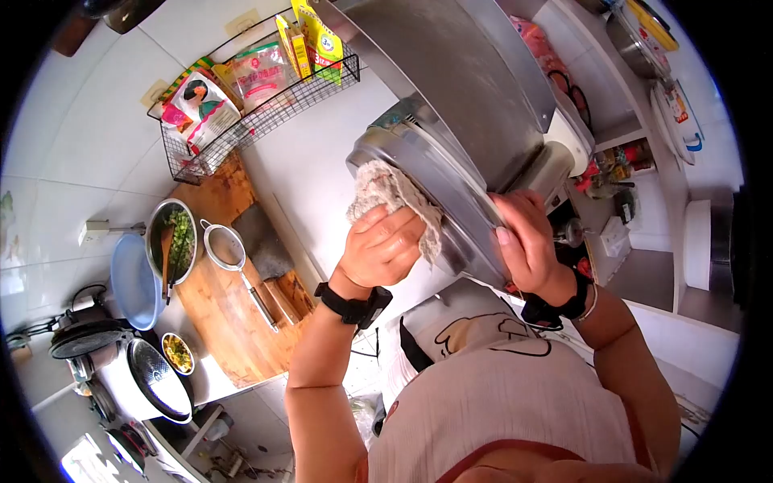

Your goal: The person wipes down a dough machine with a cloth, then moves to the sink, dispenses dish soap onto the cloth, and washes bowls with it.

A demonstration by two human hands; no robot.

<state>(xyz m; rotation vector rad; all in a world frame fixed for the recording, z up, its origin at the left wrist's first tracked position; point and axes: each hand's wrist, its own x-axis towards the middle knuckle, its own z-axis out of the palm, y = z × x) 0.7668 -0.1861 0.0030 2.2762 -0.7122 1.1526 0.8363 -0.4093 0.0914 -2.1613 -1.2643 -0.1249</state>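
Observation:
In the head view, my left hand [385, 245] grips a bunched, light, stained cloth [392, 193]. The cloth lies against the rounded outer side of a large grey metal pan or lid [451, 189], which stands tilted on its edge. My right hand [527, 241] is wrapped round the right rim of that metal piece, thumb toward me. Part of its underside is hidden by my hands and the cloth. Just beyond it rises a broad metal panel [451, 72].
A wooden board [217, 322] bears a cleaver [262, 241] and a strainer [225, 246]. Beside it are a pot of chopped greens [183, 233], a blue basin [135, 282] and a small bowl [177, 354]. A wire rack [282, 113] holds packets; shelves [676, 201] stand right.

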